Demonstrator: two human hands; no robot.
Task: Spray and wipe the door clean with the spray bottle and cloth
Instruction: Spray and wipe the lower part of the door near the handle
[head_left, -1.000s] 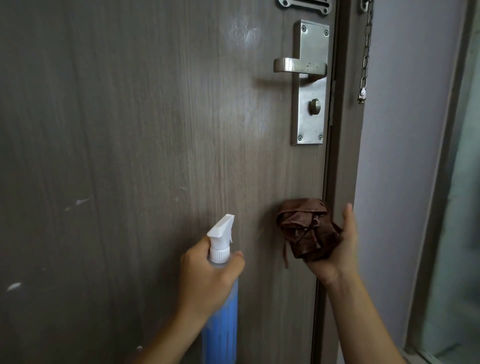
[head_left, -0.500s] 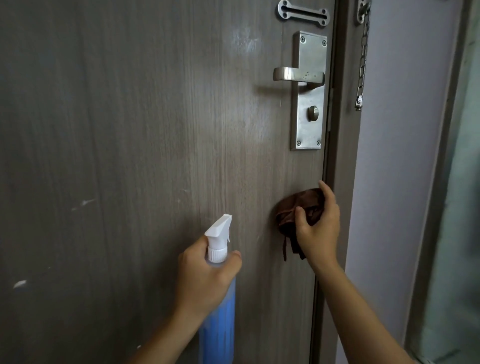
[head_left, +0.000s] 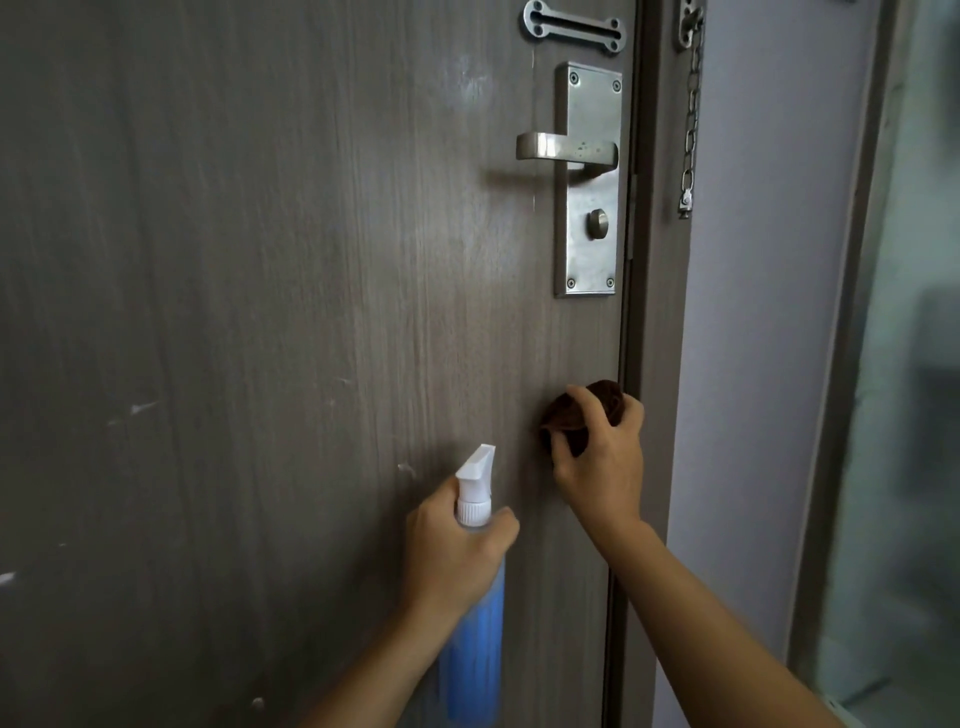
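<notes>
A grey-brown wood-grain door (head_left: 260, 286) fills the left and middle of the view, with a few pale marks on it. My left hand (head_left: 452, 558) grips the neck of a blue spray bottle (head_left: 475, 639) with a white nozzle, held upright close to the door. My right hand (head_left: 597, 457) grips a bunched brown cloth (head_left: 569, 418) and presses it against the door near its right edge, below the lock plate. Most of the cloth is hidden under my fingers.
A steel lever handle (head_left: 563, 148) and lock plate with a thumb-turn (head_left: 597, 222) sit above my right hand. A chain guard slot (head_left: 574, 26) is higher up. A door chain (head_left: 690, 119) hangs on the frame. A pale wall and glass panel (head_left: 904, 364) lie to the right.
My right hand turned over from palm up with the cloth showing and now presses the cloth against the door. The left hand and bottle stayed almost still.
</notes>
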